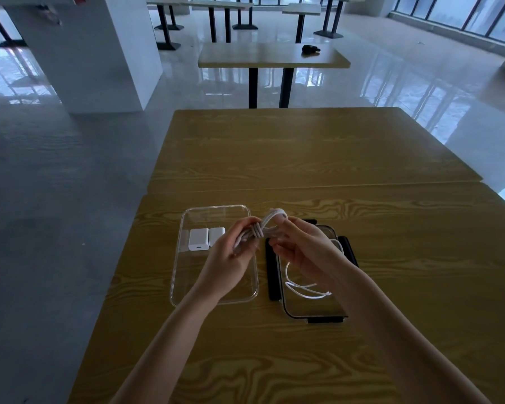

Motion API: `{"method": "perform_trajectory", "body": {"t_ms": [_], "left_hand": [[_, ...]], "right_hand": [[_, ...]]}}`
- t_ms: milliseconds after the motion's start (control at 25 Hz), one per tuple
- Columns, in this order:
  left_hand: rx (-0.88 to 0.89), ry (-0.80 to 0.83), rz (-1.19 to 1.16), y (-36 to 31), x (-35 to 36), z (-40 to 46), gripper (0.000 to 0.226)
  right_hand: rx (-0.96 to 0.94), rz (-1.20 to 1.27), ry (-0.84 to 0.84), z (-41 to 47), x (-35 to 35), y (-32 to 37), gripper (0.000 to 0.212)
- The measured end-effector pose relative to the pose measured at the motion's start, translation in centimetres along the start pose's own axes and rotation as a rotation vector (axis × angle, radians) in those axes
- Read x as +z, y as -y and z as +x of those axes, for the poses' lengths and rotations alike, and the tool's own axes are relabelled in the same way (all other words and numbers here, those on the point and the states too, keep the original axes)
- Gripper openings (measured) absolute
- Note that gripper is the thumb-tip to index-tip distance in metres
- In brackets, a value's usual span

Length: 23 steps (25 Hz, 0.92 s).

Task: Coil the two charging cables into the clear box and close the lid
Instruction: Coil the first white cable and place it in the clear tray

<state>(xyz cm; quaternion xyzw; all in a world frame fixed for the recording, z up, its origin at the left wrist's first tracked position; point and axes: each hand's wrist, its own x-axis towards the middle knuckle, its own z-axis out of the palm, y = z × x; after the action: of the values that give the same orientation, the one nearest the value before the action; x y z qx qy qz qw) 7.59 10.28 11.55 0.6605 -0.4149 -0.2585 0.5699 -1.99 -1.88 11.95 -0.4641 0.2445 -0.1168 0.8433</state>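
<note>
- The left hand [226, 255] is closed around one end of a bundled white cable [257, 230], held above the table [318, 158] over the right edge of the clear box [216, 300].
- The right hand [301, 246] pinches the other end of that bundle, whose loop [274, 215] sticks up just past its fingertips; wraps of cable bind the bundle's middle between the two grips.
- The box sits open on the table, left of the lid [306, 312], with two white chargers [206, 238] side by side inside near its far end.
- The lid lies flat just beside the box, black clips around its rim.
- A second cable [303, 288] lies loose on the lid, under the right wrist, untouched by either hand.
</note>
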Motion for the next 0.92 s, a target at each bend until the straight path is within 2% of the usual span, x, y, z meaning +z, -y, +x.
{"method": "perform_trajectory", "body": {"t_ms": [120, 200, 360, 480, 640, 800, 920], "left_hand": [[-0.142, -0.006, -0.2, 0.1, -0.4, 0.1, 0.025], [-0.193, 0.008, -0.258, 0.2, -0.7, 0.0, 0.025], [-0.223, 0.042, -0.27, 0.5, -0.6, -0.4, 0.024], [-0.224, 0.036, -0.259, 0.8, -0.3, -0.6, 0.023], [-0.248, 0.034, -0.202, 1.5, -0.1, -1.1, 0.025], [-0.297, -0.03, -0.159, 2.7, -0.5, -1.5, 0.022], [-0.345, -0.112, -0.18, 3.6, -1.4, -1.8, 0.023]], "right_hand": [[0.001, 0.071, 0.124, -0.3, -0.3, 0.2, 0.026], [-0.016, 0.042, 0.134, -0.4, -0.4, 0.3, 0.023], [-0.133, -0.144, -0.049, -0.2, 0.4, -0.2, 0.011], [-0.249, -0.253, -0.198, 0.0, 1.3, -1.0, 0.015], [-0.351, -0.595, -0.324, 0.9, 1.7, -2.1, 0.019], [-0.27, -0.635, -0.255, 1.9, 2.0, -3.4, 0.01], [-0.182, -0.67, -0.167, 2.4, 2.7, -4.9, 0.031]]}}
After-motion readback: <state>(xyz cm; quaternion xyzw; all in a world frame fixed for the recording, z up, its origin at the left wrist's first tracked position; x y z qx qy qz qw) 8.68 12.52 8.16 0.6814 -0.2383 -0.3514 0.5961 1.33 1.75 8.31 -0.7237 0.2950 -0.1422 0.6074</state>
